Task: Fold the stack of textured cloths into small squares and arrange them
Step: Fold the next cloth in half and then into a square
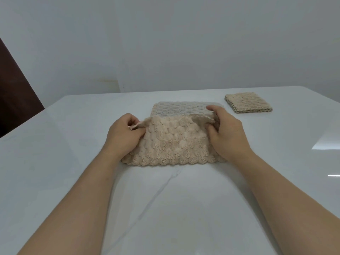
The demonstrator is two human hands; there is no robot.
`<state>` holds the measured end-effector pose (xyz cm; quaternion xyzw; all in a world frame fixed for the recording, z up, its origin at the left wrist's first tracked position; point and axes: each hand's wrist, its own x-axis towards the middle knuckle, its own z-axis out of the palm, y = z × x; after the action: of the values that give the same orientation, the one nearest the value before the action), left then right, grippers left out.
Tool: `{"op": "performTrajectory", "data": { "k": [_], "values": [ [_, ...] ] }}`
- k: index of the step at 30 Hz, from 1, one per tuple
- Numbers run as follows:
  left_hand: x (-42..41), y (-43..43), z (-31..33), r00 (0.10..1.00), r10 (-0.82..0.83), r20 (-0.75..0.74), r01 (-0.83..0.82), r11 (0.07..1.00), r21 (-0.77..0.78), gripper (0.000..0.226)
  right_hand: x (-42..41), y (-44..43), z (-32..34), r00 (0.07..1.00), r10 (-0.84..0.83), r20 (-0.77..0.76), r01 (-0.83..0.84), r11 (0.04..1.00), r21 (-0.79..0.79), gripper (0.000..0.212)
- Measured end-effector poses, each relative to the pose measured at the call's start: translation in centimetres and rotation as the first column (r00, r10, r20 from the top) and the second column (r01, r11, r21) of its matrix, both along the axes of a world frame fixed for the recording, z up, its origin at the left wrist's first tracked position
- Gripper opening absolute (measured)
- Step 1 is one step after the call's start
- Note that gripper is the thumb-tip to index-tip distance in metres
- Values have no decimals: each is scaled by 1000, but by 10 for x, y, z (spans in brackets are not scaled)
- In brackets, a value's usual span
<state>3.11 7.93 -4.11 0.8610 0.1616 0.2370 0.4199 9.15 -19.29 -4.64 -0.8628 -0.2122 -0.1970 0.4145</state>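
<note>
A beige textured cloth lies in the middle of the white table, its near half lifted and folded up off the surface. My left hand pinches the raised left corner. My right hand grips the raised right corner, thumb under the edge. Beneath and beyond it lies a grey-beige textured cloth, flat on the table. A folded square of beige cloth rests at the back right.
The table's far edge meets a white wall. A dark brown panel stands at the left. Glare patches mark the table's right side.
</note>
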Motion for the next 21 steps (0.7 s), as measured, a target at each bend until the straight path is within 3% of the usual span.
{"op": "performTrajectory", "data": {
  "k": [3, 7, 21],
  "values": [
    [1, 5, 0, 995, 42, 86, -25, 981, -193, 17, 1, -1, -1, 991, -79, -104, 95, 983, 158, 43],
    [-1, 8, 3, 988, 70, 135, 1, 883, -469, 21, 3, -1, -7, 982, -96, -165, 138, 954, 265, 35],
    [-2, 6, 8, 962, 90, 259, 42, 885, -464, 56, 3, -1, -7, 974, -109, -197, 159, 953, 258, 31]
  ]
}}
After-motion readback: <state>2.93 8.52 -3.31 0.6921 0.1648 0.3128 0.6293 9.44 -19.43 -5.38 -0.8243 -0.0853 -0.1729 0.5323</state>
